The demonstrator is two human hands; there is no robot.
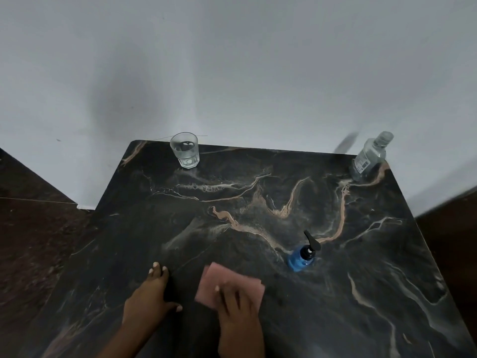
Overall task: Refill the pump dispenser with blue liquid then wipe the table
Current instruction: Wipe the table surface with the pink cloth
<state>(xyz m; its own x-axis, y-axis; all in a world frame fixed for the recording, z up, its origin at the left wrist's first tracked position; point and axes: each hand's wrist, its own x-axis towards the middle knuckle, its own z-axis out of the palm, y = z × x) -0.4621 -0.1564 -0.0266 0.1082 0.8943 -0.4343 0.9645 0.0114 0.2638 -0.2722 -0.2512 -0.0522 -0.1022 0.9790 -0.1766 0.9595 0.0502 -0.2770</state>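
A pump dispenser [302, 255] with a black pump head and blue liquid inside stands upright right of the table's middle. A pink cloth [227, 280] lies flat on the dark marble table [361, 254], just left of the dispenser. My right hand [237, 303] presses down on the cloth's near half, fingers spread over it. Left of the cloth, my left hand [152, 293] rests flat on the bare tabletop with fingers apart, holding nothing.
A clear drinking glass [185, 149] stands at the table's far left edge against the grey wall. A clear bottle [369, 157] with a label stands at the far right corner. Dark floor lies beyond both sides of the table.
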